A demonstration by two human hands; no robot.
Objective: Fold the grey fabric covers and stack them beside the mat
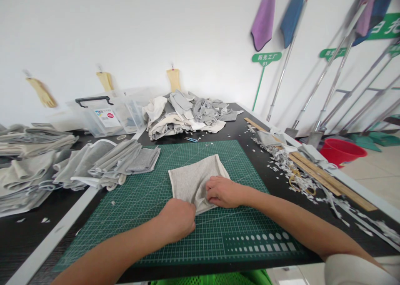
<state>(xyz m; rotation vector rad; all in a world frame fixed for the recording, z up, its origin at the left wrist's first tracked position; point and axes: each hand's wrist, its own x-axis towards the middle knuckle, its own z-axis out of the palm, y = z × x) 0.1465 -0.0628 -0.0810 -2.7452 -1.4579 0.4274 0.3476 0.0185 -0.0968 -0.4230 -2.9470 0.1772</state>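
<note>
A light grey piece of fabric with pale edges (189,178) lies on the green cutting mat (131,218), its near side bunched between my hands. My left hand (178,220) is closed on the cloth's near left corner. With bent fingers pinching a fold, my right hand (223,191) grips the cloth near its right side. The fingertips of both hands are partly hidden by the knuckles and the folds. Beyond the cloth, a small blue cutter (190,139) rests near the mat's far edge.
Folded grey cloths (109,162) are stacked on the left. A heap of loose fabric (187,114) lies at the back beside a clear plastic bin (108,116). Wooden rulers (325,174), gold-handled scissors (295,180) and scraps line the right edge. A red bucket (342,149) stands beyond.
</note>
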